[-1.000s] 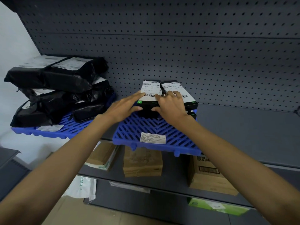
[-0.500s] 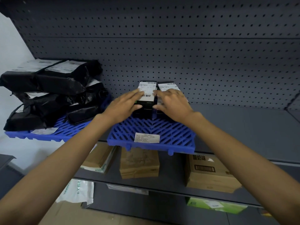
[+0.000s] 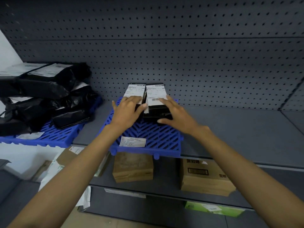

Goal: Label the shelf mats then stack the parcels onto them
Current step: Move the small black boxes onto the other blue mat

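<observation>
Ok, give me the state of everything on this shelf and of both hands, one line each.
left hand: fingers straight, rests on left box
right hand: fingers spread over right box
left box: flat on middle mat, label up
right box: flat on middle mat, close beside left box
middle mat: labelled at front edge
left mat: labelled, piled with black bags

Blue slatted mat (image 3: pixel 153 139); on it black parcels (image 3: pixel 148 99), white labels. Behind mat, grey dotted pegboard (image 3: pixel 181 55).
</observation>
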`<state>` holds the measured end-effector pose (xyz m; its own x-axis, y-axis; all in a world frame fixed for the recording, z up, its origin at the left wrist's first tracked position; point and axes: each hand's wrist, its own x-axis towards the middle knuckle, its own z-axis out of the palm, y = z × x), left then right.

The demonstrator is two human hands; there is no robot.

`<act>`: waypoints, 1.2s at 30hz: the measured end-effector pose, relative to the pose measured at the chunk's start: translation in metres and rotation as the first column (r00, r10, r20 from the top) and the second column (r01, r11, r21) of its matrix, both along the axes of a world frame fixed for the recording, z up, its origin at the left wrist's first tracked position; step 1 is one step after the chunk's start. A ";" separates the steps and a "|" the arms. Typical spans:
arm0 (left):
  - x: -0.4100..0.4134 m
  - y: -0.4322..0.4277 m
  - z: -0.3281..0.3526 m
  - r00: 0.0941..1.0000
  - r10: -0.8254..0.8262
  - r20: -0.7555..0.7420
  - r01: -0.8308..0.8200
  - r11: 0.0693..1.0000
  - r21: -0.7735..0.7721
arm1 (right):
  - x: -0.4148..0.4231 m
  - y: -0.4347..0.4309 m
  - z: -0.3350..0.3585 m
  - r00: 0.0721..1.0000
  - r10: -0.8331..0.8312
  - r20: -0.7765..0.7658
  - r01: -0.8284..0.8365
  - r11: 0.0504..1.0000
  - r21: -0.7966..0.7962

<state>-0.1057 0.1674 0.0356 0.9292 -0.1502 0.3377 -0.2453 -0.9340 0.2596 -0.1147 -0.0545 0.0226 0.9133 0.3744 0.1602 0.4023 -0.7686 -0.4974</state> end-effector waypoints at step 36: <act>-0.011 0.042 -0.017 0.995 -0.018 -0.096 -0.011 0.955 -0.295 | 0.010 0.021 -0.005 0.997 0.078 -0.015 -0.078 0.997 -0.001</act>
<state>-0.1167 0.2096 0.0190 0.9592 -0.0609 0.2760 -0.2087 -0.8112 0.5463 -0.1048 -0.0339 0.0176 0.8839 0.4443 0.1462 0.4532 -0.7360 -0.5030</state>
